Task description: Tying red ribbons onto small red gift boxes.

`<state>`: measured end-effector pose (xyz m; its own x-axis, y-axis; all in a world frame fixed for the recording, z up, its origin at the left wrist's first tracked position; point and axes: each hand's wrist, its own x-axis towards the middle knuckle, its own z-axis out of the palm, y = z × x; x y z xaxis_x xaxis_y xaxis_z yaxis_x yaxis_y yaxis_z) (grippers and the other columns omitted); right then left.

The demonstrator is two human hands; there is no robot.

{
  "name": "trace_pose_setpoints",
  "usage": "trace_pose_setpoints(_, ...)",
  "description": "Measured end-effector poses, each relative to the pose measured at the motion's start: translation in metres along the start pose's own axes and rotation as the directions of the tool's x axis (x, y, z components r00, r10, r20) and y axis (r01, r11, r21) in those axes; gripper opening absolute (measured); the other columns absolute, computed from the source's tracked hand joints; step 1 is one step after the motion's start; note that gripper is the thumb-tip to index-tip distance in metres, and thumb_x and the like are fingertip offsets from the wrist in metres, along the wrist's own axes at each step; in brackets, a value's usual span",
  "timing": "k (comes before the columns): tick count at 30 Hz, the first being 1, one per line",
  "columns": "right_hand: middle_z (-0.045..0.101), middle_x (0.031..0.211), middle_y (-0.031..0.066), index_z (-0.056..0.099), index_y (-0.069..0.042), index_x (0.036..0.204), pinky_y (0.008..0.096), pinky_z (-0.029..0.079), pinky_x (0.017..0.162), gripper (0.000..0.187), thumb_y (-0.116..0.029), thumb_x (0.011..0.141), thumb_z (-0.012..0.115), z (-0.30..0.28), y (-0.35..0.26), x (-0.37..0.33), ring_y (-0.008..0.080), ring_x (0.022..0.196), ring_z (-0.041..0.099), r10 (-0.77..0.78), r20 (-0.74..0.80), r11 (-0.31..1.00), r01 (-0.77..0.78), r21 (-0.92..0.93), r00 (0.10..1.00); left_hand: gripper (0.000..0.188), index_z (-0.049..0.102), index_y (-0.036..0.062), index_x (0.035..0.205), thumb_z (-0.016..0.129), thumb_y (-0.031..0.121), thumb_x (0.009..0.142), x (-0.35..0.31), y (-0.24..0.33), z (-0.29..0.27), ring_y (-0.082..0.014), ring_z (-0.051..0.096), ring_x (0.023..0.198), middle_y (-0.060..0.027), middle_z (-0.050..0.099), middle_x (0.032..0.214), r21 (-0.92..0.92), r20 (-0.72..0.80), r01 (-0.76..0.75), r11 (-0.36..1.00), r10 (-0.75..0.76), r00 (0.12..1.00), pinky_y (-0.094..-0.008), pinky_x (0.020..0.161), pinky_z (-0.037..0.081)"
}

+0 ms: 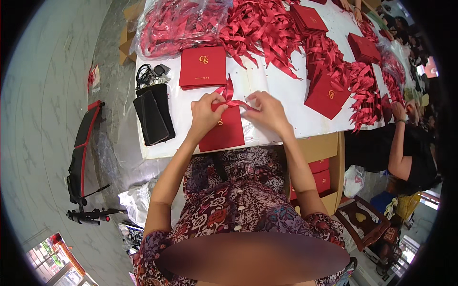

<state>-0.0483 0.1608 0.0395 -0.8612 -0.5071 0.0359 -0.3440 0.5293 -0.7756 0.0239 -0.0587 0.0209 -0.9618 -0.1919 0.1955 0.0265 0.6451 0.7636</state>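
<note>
A flat red square gift bag (222, 135) with gold print lies near the table's front edge. Across its upper end runs a red satin ribbon (229, 89), crossed over itself with one tail standing up. My left hand (208, 113) pinches the ribbon at the bag's upper left. To the right, my right hand (268, 112) has its fingertips closed on the ribbon's other end. Just beyond the ribbon sits a neat stack of red square bags (202, 66).
A black phone (153, 117) lies on a dark cloth at the left. Plastic-wrapped ribbons (179, 28) and loose ribbons (262, 31) cover the far side. Ribboned bags (329, 94) pile up at the right. An open carton (318, 178) stands below the edge. A co-worker's arm (400, 143) is farther right.
</note>
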Motion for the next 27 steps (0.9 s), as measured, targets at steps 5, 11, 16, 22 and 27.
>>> trace_pose_setpoints(5, 0.062, 0.097, 0.018, 0.063, -0.004, 0.1, 0.043, 0.053, 0.072, 0.018, -0.011, 0.083, 0.067, 0.018, 0.001, 0.001, 0.0379, 0.084, 0.064, 0.028, -0.146, 0.962, -0.067, -0.264, 0.989, 0.017, 0.07, 0.0112, 0.091, 0.077, 0.021, 0.079, 0.003, 0.002, 0.008, -0.0225, 0.066, 0.079, -0.0059, 0.069, 0.083, 0.035, 0.031, 0.007, 0.999, -0.008, 0.999, -0.0385, 0.073, 0.043)
trace_pose_setpoints(11, 0.059, 0.095, 0.0141, 0.06, -0.002, 0.093, 0.0415, 0.052, 0.078, 0.013, 0.003, 0.082, 0.062, 0.022, -0.032, 0.008, 0.0352, 0.09, 0.062, -0.419, -0.301, 0.902, 0.431, -0.029, 0.857, 0.019, 0.073, 0.0115, 0.1, 0.064, 0.027, 0.093, 0.002, 0.005, 0.017, -0.0258, 0.063, 0.078, -0.01, 0.067, 0.084, 0.141, -0.123, -0.137, 0.981, 0.154, 0.98, -0.0387, 0.075, 0.041)
trace_pose_setpoints(16, 0.058, 0.09, 0.0106, 0.061, -0.004, 0.086, 0.0382, 0.054, 0.074, 0.014, 0.005, 0.076, 0.064, 0.047, -0.033, -0.007, 0.0293, 0.086, 0.062, -0.612, -0.046, 0.788, 0.614, 0.053, 0.789, 0.039, 0.066, -0.0004, 0.102, 0.041, 0.029, 0.108, 0.018, 0.028, 0.004, -0.0084, 0.052, 0.07, -0.001, 0.058, 0.075, -0.696, 0.32, 0.4, 0.596, -0.242, 0.916, -0.0244, 0.067, 0.045)
trace_pose_setpoints(22, 0.062, 0.089, 0.0087, 0.066, -0.004, 0.091, 0.0349, 0.052, 0.067, 0.011, 0.0, 0.081, 0.065, 0.046, -0.046, -0.011, 0.0247, 0.074, 0.063, -0.421, -0.144, 0.892, 0.437, 0.111, 0.896, 0.027, 0.059, -0.0003, 0.107, 0.041, 0.02, 0.107, 0.009, -0.002, 0.013, -0.0086, 0.052, 0.065, -0.0025, 0.057, 0.075, -0.651, 0.2, 0.283, 0.705, -0.201, 0.959, -0.0263, 0.063, 0.045)
trace_pose_setpoints(27, 0.064, 0.094, 0.0088, 0.07, -0.004, 0.106, 0.0299, 0.049, 0.077, 0.018, -0.005, 0.088, 0.068, 0.046, -0.057, 0.017, 0.0215, 0.087, 0.062, -0.367, -0.297, 0.894, 0.422, 0.148, 0.881, 0.025, 0.057, -0.0018, 0.11, 0.043, 0.017, 0.104, -0.004, 0.009, 0.019, -0.0097, 0.054, 0.065, -0.0044, 0.059, 0.078, -0.707, 0.171, 0.236, 0.667, -0.163, 0.972, -0.0243, 0.062, 0.046)
